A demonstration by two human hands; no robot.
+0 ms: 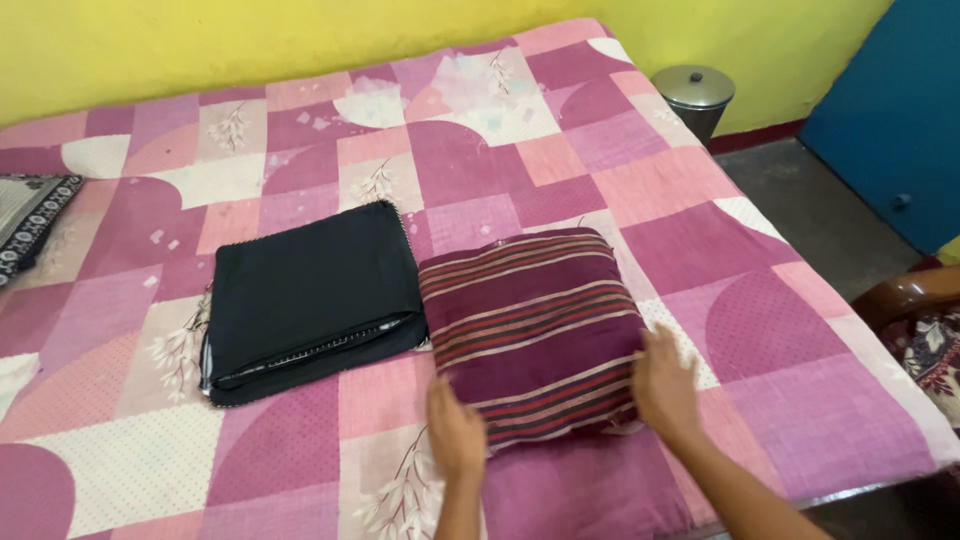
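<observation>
Landmark: striped maroon folded cloth, lying on bed, near front edge.
Left hand flat at cloth's near-left corner, fingers spread, touching edge, grip not closed on anything.
Right hand flat on cloth's right edge, fingers open, pressing, nothing held.
Cloth sits between both hands, just ahead of them; long axis runs away from person, slightly tilted left. Both hands about equally near.
Black folded cloth just left of striped one, edges touching or nearly.
Count: two folded cloths, two hands, one metal bin far beyond, right.
</observation>
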